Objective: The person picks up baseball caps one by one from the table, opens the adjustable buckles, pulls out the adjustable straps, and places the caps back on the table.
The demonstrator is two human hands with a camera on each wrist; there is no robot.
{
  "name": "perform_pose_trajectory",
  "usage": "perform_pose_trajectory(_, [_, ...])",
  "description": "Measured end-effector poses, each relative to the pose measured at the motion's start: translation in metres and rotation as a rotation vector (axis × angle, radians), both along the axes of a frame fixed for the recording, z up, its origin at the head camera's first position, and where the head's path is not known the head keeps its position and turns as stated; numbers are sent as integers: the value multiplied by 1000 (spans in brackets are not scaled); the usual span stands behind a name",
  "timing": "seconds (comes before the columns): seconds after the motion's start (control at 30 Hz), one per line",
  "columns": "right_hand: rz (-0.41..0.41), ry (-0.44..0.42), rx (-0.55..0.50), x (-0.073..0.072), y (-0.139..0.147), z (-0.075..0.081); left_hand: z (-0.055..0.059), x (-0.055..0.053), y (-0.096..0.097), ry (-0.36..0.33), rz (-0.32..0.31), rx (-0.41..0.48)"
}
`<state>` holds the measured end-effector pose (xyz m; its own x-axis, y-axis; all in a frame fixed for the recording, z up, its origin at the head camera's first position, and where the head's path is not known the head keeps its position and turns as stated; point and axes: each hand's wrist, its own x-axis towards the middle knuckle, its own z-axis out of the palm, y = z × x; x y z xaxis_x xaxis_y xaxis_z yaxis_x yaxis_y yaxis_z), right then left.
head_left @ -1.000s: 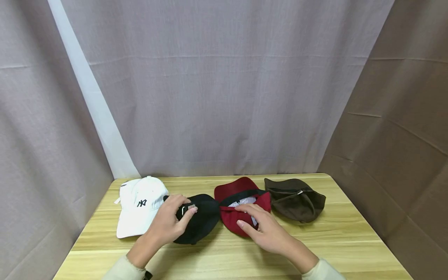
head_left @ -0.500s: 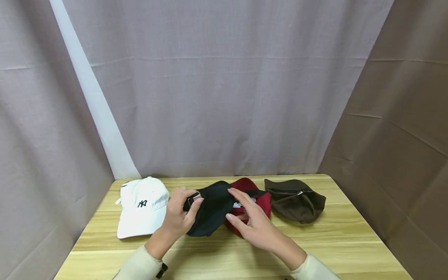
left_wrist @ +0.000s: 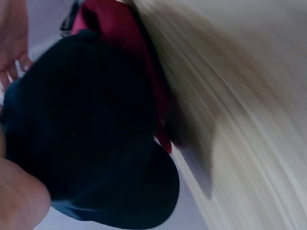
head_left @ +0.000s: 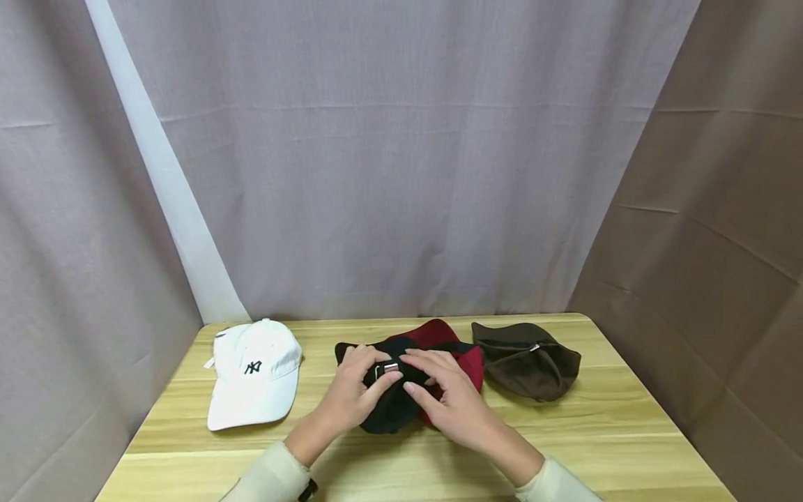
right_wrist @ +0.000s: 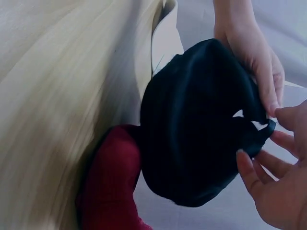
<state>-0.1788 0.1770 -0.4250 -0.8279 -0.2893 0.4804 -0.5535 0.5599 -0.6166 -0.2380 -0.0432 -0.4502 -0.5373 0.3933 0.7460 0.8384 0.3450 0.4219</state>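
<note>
A black baseball cap [head_left: 392, 411] is held over the middle of the table, its rear opening up and its brim at the far left. My left hand [head_left: 351, 387] pinches the cap by its back strap, beside the buckle. My right hand [head_left: 454, 401] has thumb and fingers at the other side of the strap opening, pinching its edge in the right wrist view. Right behind the black cap and partly hidden by it lies a red cap [head_left: 470, 366], its brim toward the curtain. The left wrist view shows the black crown [left_wrist: 81, 129] overlapping the red cap [left_wrist: 117, 24].
A white cap [head_left: 266, 362] with a dark NY logo sits at the left of the wooden table [head_left: 564, 446]. To the right lies a dark brown cap [head_left: 530, 366], upturned. Grey curtains [head_left: 401, 174] stand behind and at the sides.
The left hand has lifted the black cap and carried it rightward from beside the white cap until it overlaps the red one. The right hand has moved from over the red cap onto the black cap's edge.
</note>
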Motion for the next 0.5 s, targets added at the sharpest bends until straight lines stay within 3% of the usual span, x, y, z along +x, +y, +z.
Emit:
perform_pose_trajectory(0.13, [31, -3, 23, 0, -3, 0, 5, 9, 0, -294, -50, -14])
perform_pose_trajectory(0.23, [28, -7, 35, 0, -4, -1, 9, 13, -4, -463, -101, 5])
perform_pose_trajectory(0.33, [15, -2, 33, -2, -3, -3, 10, 16, -10, -537, -127, -13])
perform_pose_trajectory(0.5, [-9, -5, -3, -4, -1, -4, 11, 19, -18, -577, -108, -76])
